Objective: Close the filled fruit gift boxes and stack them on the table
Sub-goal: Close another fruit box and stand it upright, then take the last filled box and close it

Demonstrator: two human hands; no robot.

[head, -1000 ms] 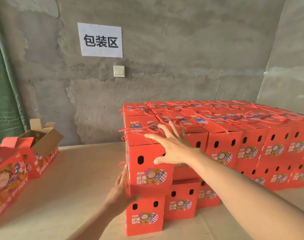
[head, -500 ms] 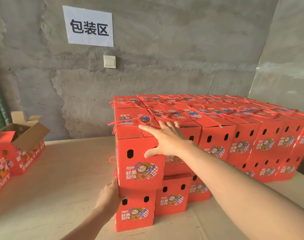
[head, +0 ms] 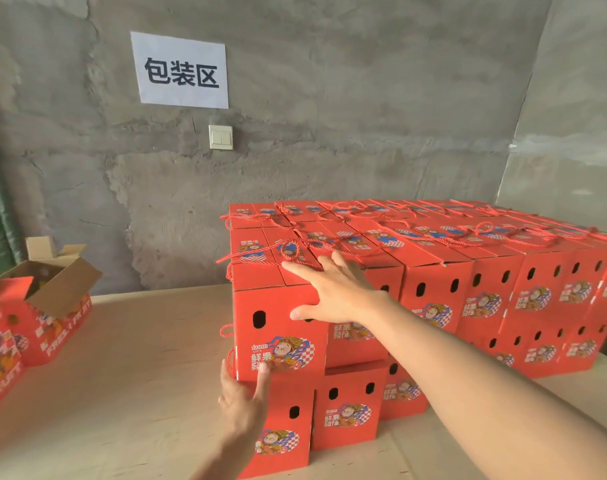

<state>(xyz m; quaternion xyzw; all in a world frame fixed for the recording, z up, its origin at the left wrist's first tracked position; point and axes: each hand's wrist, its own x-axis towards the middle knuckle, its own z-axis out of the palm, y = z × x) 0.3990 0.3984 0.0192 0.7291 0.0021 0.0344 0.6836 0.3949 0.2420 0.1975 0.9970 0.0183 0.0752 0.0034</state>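
Two layers of red boxes make up the stack [head: 468, 271] on the table [head: 139, 358], and the box [head: 278, 317] being handled sits in the upper layer at the near left corner, resting on a lower box [head: 288, 410]. Its top flaps are folded shut. A red-and-white twisted cord [head: 260, 258] lies loose across the lid. One oval hole shows in the front face, above a cartoon figure on a blue-and-white checked patch.

Both hands are flat on it and grasp nothing. The right hand [head: 340, 292] lies spread over the top front edge, fingers on the lid and thumb down on the front face. The left hand [head: 243, 407] reaches up with straight fingers, its tips touching the bottom edge of the front face.

Half a second ago the left hand cupped the lower left corner of the box; now its fingers are stretched out along the bottom edge. The right hand keeps its place on the top edge.

The front of the box reads "GOOD LUCK" with large Chinese characters beneath, partly covered by a fingertip. A white sign [head: 181, 71] on the wall reads "包装区", with a light switch [head: 220, 136] below it. At the left, open boxes [head: 53, 306] carry lettering that seems to say "FRESH FRUIT".
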